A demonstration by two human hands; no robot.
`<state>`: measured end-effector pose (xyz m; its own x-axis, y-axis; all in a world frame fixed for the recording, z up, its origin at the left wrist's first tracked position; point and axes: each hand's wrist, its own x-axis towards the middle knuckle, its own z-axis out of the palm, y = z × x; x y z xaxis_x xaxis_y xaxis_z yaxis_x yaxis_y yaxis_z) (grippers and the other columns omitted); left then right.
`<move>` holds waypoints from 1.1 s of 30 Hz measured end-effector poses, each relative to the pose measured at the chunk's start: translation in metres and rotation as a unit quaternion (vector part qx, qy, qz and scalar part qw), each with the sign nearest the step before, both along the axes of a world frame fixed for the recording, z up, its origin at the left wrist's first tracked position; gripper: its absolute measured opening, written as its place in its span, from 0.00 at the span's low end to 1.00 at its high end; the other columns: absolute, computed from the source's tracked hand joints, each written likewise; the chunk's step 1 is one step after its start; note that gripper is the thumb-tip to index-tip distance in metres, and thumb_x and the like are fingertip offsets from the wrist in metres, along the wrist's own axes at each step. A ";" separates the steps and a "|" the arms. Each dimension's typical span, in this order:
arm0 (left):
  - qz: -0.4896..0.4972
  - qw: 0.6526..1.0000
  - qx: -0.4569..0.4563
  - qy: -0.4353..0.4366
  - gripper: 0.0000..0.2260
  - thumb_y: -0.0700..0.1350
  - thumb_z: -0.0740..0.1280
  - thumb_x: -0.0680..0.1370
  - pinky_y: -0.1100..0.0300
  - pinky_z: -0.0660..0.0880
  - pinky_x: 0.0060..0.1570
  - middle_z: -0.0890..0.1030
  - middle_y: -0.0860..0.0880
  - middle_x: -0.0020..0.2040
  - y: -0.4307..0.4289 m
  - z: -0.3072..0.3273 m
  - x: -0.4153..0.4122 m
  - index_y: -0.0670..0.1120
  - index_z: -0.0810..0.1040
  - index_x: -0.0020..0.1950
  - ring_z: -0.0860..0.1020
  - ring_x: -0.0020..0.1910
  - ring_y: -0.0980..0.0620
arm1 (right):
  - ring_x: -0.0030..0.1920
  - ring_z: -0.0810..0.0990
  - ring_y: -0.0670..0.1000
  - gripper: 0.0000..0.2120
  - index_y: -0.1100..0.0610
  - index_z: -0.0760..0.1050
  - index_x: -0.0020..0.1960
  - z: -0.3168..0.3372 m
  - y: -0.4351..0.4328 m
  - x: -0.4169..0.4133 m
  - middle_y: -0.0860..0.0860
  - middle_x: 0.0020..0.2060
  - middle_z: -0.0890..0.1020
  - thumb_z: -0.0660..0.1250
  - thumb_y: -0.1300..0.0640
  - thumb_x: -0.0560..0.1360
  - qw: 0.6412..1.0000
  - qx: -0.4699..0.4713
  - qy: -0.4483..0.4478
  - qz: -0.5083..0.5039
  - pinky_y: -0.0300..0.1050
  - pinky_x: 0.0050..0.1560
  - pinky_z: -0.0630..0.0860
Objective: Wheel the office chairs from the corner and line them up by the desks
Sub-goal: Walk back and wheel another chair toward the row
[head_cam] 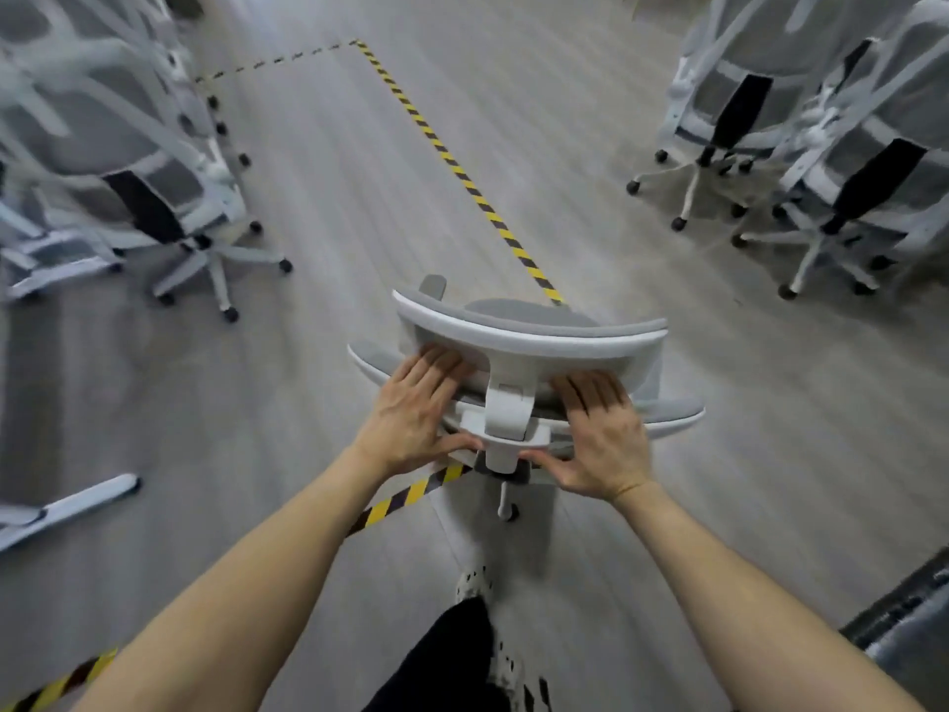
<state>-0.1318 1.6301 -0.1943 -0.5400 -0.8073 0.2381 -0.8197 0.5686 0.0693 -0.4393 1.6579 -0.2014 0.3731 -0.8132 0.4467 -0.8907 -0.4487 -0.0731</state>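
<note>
Aisle of open floor (334,161) lies ahead of you between the left chair row (154,197) and the right chair row (821,161), while your left hand (416,408) and right hand (601,434) press flat-fingered on the office chair (529,341) standing over the striped tape (462,177).

Near chair (529,336): white frame, light grey fabric pads. Floor (318,208): pale grey wood-grain. Floor tape (464,179): yellow-and-black diagonal stripes. Left chairs (169,161) and right chairs (770,59): white frames, grey mesh, black back strips (146,208), black casters (231,315). Trouser leg (447,655) black; shoe (475,580) white with black specks.
</note>
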 end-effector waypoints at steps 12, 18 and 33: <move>0.209 0.977 -0.024 0.032 0.44 0.75 0.68 0.78 0.35 0.65 0.81 0.76 0.39 0.75 0.155 -0.010 0.165 0.40 0.74 0.80 0.74 0.75 0.34 | 0.64 0.80 0.64 0.47 0.63 0.80 0.71 0.005 0.025 0.176 0.62 0.63 0.82 0.67 0.22 0.73 0.979 -0.001 0.019 0.203 0.61 0.75 0.74; 0.275 0.959 -0.059 0.037 0.44 0.76 0.67 0.77 0.36 0.67 0.79 0.77 0.41 0.73 0.201 -0.014 0.242 0.42 0.76 0.79 0.75 0.73 0.35 | 0.60 0.80 0.64 0.46 0.64 0.81 0.68 0.009 0.031 0.274 0.60 0.60 0.82 0.68 0.23 0.74 0.960 -0.022 -0.003 0.279 0.61 0.73 0.75; 0.301 0.953 0.020 -0.015 0.44 0.78 0.58 0.80 0.37 0.61 0.84 0.71 0.43 0.78 0.209 0.000 0.498 0.45 0.69 0.82 0.68 0.79 0.38 | 0.66 0.80 0.63 0.48 0.63 0.78 0.72 0.005 0.040 0.536 0.61 0.65 0.82 0.67 0.22 0.74 0.967 -0.015 0.021 0.253 0.59 0.80 0.68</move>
